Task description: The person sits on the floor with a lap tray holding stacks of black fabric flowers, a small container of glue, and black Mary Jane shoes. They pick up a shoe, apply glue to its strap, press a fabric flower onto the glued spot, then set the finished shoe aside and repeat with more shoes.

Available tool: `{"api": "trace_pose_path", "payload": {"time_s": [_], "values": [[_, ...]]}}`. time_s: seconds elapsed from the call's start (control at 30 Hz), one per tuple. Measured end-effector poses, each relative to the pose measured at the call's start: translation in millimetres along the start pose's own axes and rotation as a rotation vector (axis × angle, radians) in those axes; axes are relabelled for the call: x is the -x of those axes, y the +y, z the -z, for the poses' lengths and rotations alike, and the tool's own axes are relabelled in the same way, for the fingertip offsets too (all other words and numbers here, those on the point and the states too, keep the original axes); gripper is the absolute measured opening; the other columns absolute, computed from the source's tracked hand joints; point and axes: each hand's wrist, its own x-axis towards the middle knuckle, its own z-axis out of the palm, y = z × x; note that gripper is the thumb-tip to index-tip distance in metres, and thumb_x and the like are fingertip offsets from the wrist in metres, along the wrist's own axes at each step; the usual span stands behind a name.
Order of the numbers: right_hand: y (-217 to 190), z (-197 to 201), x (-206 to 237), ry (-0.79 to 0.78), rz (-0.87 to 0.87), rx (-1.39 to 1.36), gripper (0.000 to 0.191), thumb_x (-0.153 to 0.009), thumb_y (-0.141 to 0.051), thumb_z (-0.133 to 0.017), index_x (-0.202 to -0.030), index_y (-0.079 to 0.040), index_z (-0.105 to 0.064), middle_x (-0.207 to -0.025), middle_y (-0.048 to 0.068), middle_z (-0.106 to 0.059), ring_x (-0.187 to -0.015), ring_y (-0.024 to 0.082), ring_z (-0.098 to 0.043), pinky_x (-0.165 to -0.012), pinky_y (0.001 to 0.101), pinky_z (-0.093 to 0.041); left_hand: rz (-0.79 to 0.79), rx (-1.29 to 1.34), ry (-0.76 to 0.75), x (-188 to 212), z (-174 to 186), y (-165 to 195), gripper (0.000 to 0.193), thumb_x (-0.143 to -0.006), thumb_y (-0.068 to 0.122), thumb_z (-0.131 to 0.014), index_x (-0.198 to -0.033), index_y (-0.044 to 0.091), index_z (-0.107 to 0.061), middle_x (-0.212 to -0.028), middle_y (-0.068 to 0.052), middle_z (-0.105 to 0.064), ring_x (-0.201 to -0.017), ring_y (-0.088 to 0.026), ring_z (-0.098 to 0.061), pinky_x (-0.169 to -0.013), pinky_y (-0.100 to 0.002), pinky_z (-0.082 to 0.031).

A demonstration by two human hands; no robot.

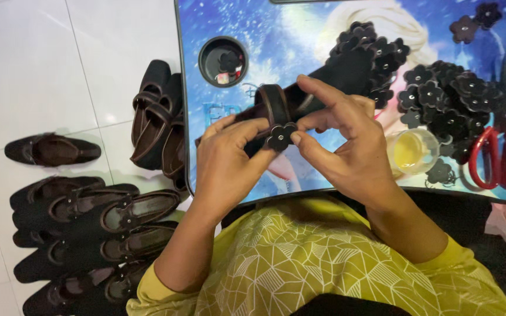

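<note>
Plainly, the dark brown shoe (pixel 317 88) lay slanted across the printed blue lap table (pixel 229 23), its long axis running from the low near-left end up toward the far right, where the end we took for the toe met a heap of flowers. We held it over the middle of that table. It looked like a suede slip-on with a strap arching over its opening, the inner lining a lighter brown.

Our left hand (pixel 229 161) was curled nearly closed, thumb and forefinger pinching a small dark flower-shaped trim piece (pixel 280 136) with a silver stud at its centre. Our right hand (pixel 346 146) was likewise half closed, its thumb and forefinger touching the same flower from the other side, the remaining fingers spread over the shoe's strap. The flower sat just in front of the shoe; whether it touched the shoe we could not tell, since our fingers covered that spot.

On the table's right part lay a pile of matching dark flowers (pixel 446 99), and just nearer than it a small clear cup of yellowish liquid (pixel 412 151). Red-handled scissors (pixel 501 155) rested at the table's right edge. A round cup recess (pixel 224 60) in the table's far left corner held small bits. Off the table's left edge, on the white tiled floor (pixel 25 70), stood rows of similar dark shoes (pixel 95 222).
</note>
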Motion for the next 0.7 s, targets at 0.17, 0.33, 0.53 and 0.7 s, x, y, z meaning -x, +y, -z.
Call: {"api": "trace_pose_path", "payload": {"time_s": [0.17, 0.33, 0.53, 0.7], "values": [[-7.6, -14.5, -2.4, -0.015, -0.090, -0.038, 0.069, -0.089, -0.010, -0.080, -0.152, -0.010, -0.054, -0.097, -0.003, -0.076, -0.090, 0.007, -0.054, -0.110, 0.0303, -0.028, 0.100, 0.064, 0.051, 10.3, 5.2, -3.8, 0.027, -0.081, 0.022, -0.080, -0.106, 0.013, -0.077, -0.095, -0.008, -0.077, -0.093, -0.031, -0.069, -0.091, -0.041, -0.051], [-9.9, -18.9, -5.4, -0.032, -0.080, -0.005, 0.069, -0.089, -0.012, -0.079, -0.152, -0.010, -0.052, -0.096, -0.004, -0.075, -0.090, 0.005, -0.059, -0.115, 0.0345, -0.025, 0.147, 0.074, 0.045, 11.7, 9.1, -8.1, 0.031, -0.076, 0.021, -0.081, -0.105, 0.013, -0.077, -0.093, -0.008, -0.076, -0.096, -0.031, -0.068, -0.090, -0.040, -0.051], [-12.8, -10.3, -13.5, -0.106, -0.043, 0.075, 0.071, -0.089, -0.017, -0.080, -0.153, -0.011, -0.050, -0.094, -0.007, -0.074, -0.086, 0.005, -0.061, -0.115, 0.0397, -0.022, 0.069, 0.128, -0.037, 6.0, 17.4, -7.6, 0.054, -0.066, 0.041, -0.092, -0.106, 0.011, -0.074, -0.099, -0.003, -0.079, -0.099, -0.024, -0.072, -0.110, -0.044, -0.039], [-13.6, -7.5, -23.1, -0.140, -0.013, 0.123, 0.071, -0.090, -0.018, -0.082, -0.153, -0.011, -0.051, -0.093, -0.007, -0.071, -0.083, 0.007, -0.058, -0.117, 0.0418, -0.024, 0.064, 0.144, -0.063, 3.1, 20.1, -7.5, 0.052, -0.070, 0.047, -0.090, -0.107, 0.013, -0.075, -0.100, -0.001, -0.079, -0.101, -0.019, -0.072, -0.111, -0.042, -0.038]]}}
